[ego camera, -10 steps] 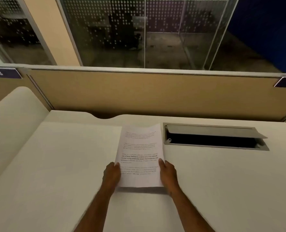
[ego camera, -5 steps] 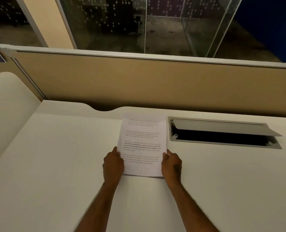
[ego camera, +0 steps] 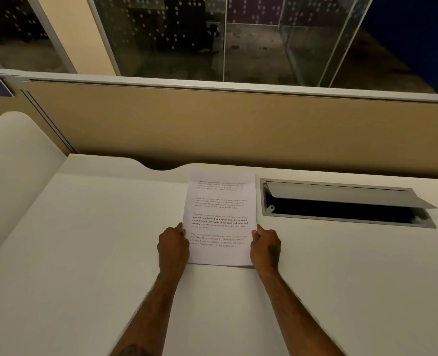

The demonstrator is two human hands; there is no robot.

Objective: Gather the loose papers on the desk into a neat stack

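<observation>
A stack of white printed papers (ego camera: 220,217) lies on the white desk (ego camera: 84,253), its edges lined up, the top sheet showing several paragraphs of text. My left hand (ego camera: 173,247) grips the stack's lower left edge. My right hand (ego camera: 265,246) grips the lower right edge, fingers curled against the side. How many sheets lie under the top one is hidden.
An open grey cable tray (ego camera: 346,204) with a raised lid is set into the desk just right of the papers. A tan partition panel (ego camera: 238,124) runs along the desk's back edge, with glass walls behind. A second white desk surface (ego camera: 12,163) adjoins on the left.
The stack has gone from lifted and tilted to lying flat on the desk, farther from me. Both hands slid up along its side edges.
</observation>
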